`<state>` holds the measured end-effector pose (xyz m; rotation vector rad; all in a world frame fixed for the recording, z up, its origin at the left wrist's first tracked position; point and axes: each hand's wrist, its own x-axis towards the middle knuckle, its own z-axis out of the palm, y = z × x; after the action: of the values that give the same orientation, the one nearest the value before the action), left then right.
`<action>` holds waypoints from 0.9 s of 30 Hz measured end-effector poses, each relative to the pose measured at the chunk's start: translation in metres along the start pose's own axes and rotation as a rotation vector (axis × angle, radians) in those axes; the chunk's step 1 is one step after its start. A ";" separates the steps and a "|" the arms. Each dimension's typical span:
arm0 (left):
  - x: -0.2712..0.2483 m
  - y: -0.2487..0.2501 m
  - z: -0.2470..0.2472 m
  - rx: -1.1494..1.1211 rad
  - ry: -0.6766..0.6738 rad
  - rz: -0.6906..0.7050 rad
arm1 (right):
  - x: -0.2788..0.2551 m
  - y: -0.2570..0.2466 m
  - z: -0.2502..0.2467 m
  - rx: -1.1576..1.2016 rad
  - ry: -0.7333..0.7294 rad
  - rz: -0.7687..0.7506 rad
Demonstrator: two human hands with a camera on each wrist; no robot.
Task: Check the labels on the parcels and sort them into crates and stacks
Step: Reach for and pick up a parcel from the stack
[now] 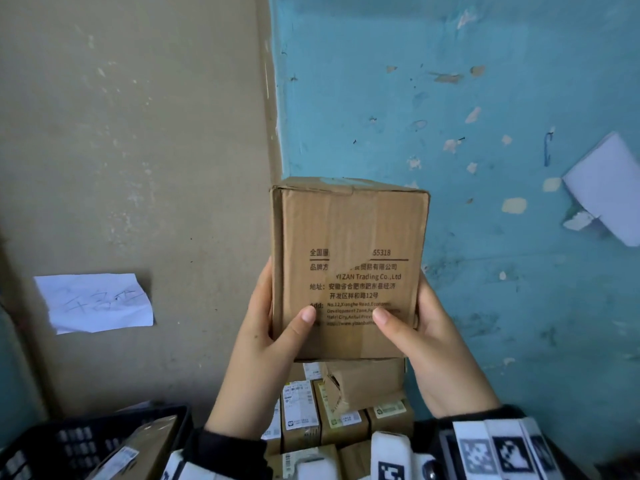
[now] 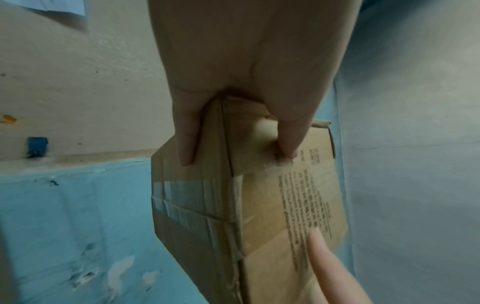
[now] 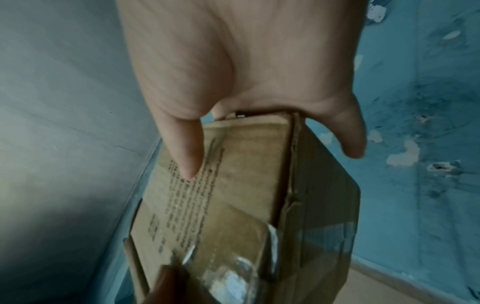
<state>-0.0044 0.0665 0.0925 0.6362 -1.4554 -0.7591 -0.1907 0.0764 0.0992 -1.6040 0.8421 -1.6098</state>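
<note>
A brown cardboard parcel [image 1: 349, 268] is held up in front of me, its printed side with black company and address text facing me. My left hand [image 1: 266, 327] grips its lower left edge, thumb on the printed face and fingers behind. My right hand [image 1: 419, 327] grips the lower right edge the same way. In the left wrist view the parcel [image 2: 233, 205] shows a taped side, with my left hand [image 2: 233, 82] clamped over its corner. In the right wrist view my right hand [image 3: 246, 82] pinches the parcel [image 3: 233, 205] with the thumb on the print.
Below the held parcel lies a pile of labelled cardboard parcels [image 1: 332, 407]. A black plastic crate [image 1: 55, 445] with parcels in it stands at the lower left. A handwritten paper note [image 1: 93, 303] hangs on the beige wall; another white paper [image 1: 606, 188] hangs on the blue wall.
</note>
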 end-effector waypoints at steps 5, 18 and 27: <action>-0.006 -0.011 0.001 -0.032 0.054 -0.065 | 0.001 0.009 0.005 -0.070 -0.006 0.011; -0.004 -0.019 0.006 0.113 0.109 -0.006 | 0.001 0.015 -0.001 0.128 0.087 0.105; -0.002 -0.014 0.013 0.253 0.124 0.065 | -0.001 0.024 0.002 0.323 0.168 0.106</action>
<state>-0.0184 0.0602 0.0803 0.8096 -1.4617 -0.4798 -0.1876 0.0644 0.0782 -1.1944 0.6966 -1.7208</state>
